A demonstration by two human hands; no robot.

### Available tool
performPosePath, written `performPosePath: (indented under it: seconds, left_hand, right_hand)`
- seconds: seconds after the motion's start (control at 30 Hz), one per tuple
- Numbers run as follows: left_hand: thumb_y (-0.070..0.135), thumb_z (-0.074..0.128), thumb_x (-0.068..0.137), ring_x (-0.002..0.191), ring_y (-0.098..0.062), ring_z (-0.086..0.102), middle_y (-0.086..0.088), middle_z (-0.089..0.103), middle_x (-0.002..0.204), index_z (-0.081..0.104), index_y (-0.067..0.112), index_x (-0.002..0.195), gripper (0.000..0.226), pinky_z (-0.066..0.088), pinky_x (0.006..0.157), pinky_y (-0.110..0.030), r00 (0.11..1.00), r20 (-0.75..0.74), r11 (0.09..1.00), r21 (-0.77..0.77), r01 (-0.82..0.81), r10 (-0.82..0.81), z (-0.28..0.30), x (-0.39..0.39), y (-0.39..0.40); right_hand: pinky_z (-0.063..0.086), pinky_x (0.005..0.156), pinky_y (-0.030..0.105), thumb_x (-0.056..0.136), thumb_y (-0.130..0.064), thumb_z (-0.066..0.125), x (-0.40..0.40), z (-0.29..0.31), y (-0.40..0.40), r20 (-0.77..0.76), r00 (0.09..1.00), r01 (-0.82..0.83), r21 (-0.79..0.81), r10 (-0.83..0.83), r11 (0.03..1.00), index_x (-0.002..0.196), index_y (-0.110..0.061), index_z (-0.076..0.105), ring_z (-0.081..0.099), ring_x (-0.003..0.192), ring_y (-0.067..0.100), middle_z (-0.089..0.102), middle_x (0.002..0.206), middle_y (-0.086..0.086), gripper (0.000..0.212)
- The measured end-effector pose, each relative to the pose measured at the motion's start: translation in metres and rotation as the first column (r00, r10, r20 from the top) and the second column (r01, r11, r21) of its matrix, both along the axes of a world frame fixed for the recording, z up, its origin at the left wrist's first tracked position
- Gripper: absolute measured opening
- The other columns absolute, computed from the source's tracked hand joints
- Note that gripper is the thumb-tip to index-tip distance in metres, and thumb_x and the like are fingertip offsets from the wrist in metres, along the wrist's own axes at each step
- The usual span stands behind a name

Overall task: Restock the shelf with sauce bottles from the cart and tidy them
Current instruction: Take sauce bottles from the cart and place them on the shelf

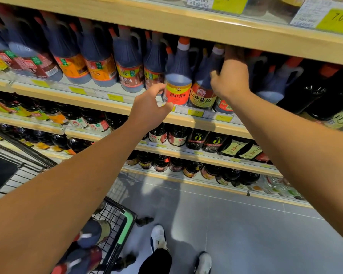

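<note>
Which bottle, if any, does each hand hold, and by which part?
Right hand grips the dark, gold-and-red-labelled sauce bottle at its upper body. Left hand holds nothing; its fingers hover beside the red-and-yellow-labelled bottle.

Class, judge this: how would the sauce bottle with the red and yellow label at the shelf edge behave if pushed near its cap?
The red-labelled bottle looks full of dark sauce, so probably heavy. Tall with a narrow neck, it may tip. Its smooth plastic could slip.
</note>
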State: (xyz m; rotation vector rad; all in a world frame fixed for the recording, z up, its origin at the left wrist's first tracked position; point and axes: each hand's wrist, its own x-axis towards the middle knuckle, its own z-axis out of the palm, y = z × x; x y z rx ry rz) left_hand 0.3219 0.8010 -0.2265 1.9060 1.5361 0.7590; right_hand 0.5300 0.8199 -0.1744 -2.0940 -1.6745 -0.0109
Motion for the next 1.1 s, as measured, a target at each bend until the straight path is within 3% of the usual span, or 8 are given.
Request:
performPosePath:
  seconds: [0.17,0.3,0.43,0.53,0.7,0.8,0.97,1.1]
  left_hand:
    - [0.034,0.064,0.086,0.128,-0.021,0.048,-0.003,0.054,0.138,0.043,0.021,0.141,0.06,0.038,0.102,-0.032,0.998,-0.056,0.999,-0.027,-0.029,0.027,-0.004,-0.006,-0.014]
    - [0.028,0.066,0.088,0.125,-0.021,0.05,-0.005,0.052,0.14,0.042,0.016,0.143,0.061,0.037,0.098,-0.024,0.996,-0.063,0.997,-0.034,-0.072,0.069,-0.001,-0.013,-0.053]
    - [0.032,0.062,0.091,0.127,-0.022,0.05,-0.003,0.046,0.146,0.036,0.018,0.147,0.063,0.036,0.105,-0.029,0.987,-0.144,0.994,-0.078,-0.082,0.07,-0.003,-0.024,-0.113]
    - [0.036,0.059,0.093,0.111,-0.026,0.059,-0.001,0.046,0.146,0.031,0.025,0.149,0.063,0.047,0.093,-0.035,0.978,-0.174,0.979,-0.146,-0.142,0.116,-0.005,-0.031,-0.165]
    - [0.038,0.056,0.095,0.113,-0.027,0.055,-0.001,0.037,0.152,0.025,0.025,0.151,0.065,0.044,0.1,-0.041,0.953,-0.23,0.949,-0.196,-0.247,0.2,-0.012,-0.045,-0.248]
    - [0.038,0.058,0.093,0.109,-0.028,0.057,-0.008,0.048,0.143,0.028,0.027,0.15,0.065,0.046,0.092,-0.042,0.935,-0.248,0.926,-0.218,-0.309,0.254,-0.022,-0.067,-0.29]
    - [0.035,0.06,0.092,0.119,-0.029,0.054,-0.007,0.051,0.14,0.035,0.022,0.147,0.061,0.046,0.092,-0.038,0.898,-0.257,0.879,-0.231,-0.416,0.358,-0.04,-0.108,-0.354]
    - [0.031,0.061,0.092,0.108,-0.028,0.058,-0.006,0.057,0.129,0.037,0.023,0.145,0.06,0.048,0.088,-0.043,0.852,-0.271,0.822,-0.249,-0.511,0.448,-0.066,-0.15,-0.399]
  right_hand:
    - [0.038,0.099,0.043,0.083,-0.028,0.062,0.004,-0.01,-0.026,0.073,0.996,-0.058,-0.024,0.06,0.998,0.135,-0.007,0.041,0.045,0.116,0.041,0.049,0.129,0.02,0.059]
    - [0.024,0.117,0.039,0.079,-0.023,0.067,-0.005,-0.031,-0.074,-0.057,0.97,-0.238,0.004,0.238,0.971,0.147,-0.01,0.032,0.03,0.137,0.031,0.034,0.149,0.012,0.077]
    - [0.019,0.118,0.034,0.083,-0.027,0.066,-0.021,-0.052,-0.131,-0.074,0.929,-0.368,-0.104,0.361,0.924,0.148,-0.013,0.03,0.026,0.14,0.027,0.031,0.152,0.007,0.076]
    - [0.02,0.118,0.035,0.085,-0.03,0.067,-0.034,-0.061,-0.17,-0.072,0.9,-0.437,-0.162,0.431,0.885,0.149,-0.014,0.028,0.023,0.142,0.027,0.029,0.153,0.007,0.076]
    - [0.024,0.117,0.037,0.085,-0.03,0.068,-0.061,-0.07,-0.227,-0.07,0.814,-0.576,-0.23,0.577,0.784,0.147,-0.008,0.033,0.029,0.14,0.029,0.035,0.15,0.01,0.074]
    - [0.036,0.105,0.035,0.083,-0.032,0.066,-0.085,-0.076,-0.252,0.0,0.771,-0.615,-0.256,0.637,0.746,0.137,-0.009,0.042,0.043,0.127,0.029,0.047,0.135,0.008,0.063]
    - [0.021,0.118,0.038,0.09,-0.03,0.061,-0.134,-0.094,-0.285,-0.117,0.631,-0.753,-0.331,0.767,0.569,0.15,-0.011,0.027,0.023,0.143,0.028,0.027,0.155,0.009,0.071]
    - [0.026,0.116,0.039,0.086,-0.032,0.065,-0.183,-0.118,-0.305,-0.158,0.538,-0.815,-0.349,0.828,0.463,0.147,-0.009,0.033,0.029,0.14,0.031,0.031,0.152,0.012,0.073]
